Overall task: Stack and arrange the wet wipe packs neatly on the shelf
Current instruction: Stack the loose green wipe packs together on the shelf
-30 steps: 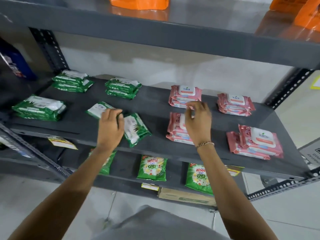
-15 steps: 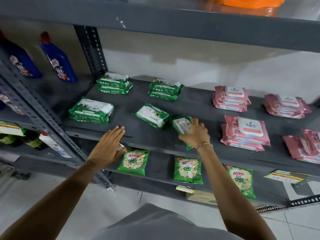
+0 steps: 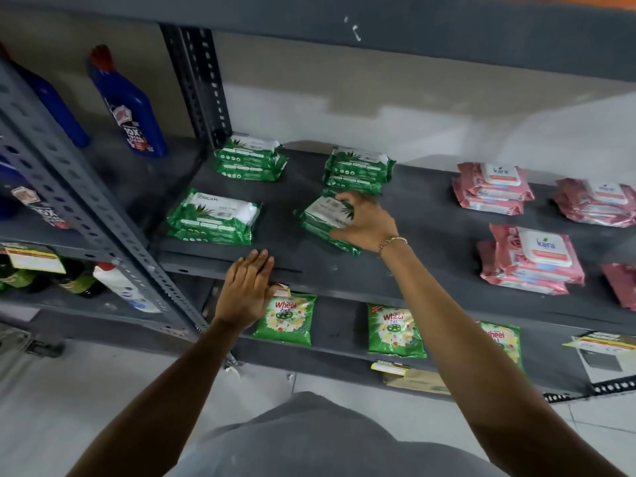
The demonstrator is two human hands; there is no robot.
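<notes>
Landmark: the grey metal shelf point(image 3: 430, 270) carrying the wipes.

Right hand point(image 3: 364, 223) is curled over a green soft-plastic wet wipe pack point(image 3: 327, 215), fingers at its far edge, thumb at the near edge. The pack sits skewed on top of a second green pack near the middle of the shelf, just in front of the rear green two-pack stack point(image 3: 358, 166). Grasp reads as closed on the top pack.

Left hand point(image 3: 246, 290) lies flat and loose on the front lip of the shelf, holding nothing; it looks like a brace.

Other stock on the same shelf: a green stack at the rear left corner point(image 3: 249, 158), a green stack at front left point(image 3: 213, 216), and pink soft-plastic wipe packs point(image 3: 531, 259) toward the right end, in several stacks.

Judgement: step in hand is building the fourth green stack, top pack landed but not squared. Next move calls for rotating the held pack until its edges match the one beneath, then aligning the pair with the front-left stack so the green group forms two even rows. Soft packs slide easily, so a light press while turning seems wise.
</notes>
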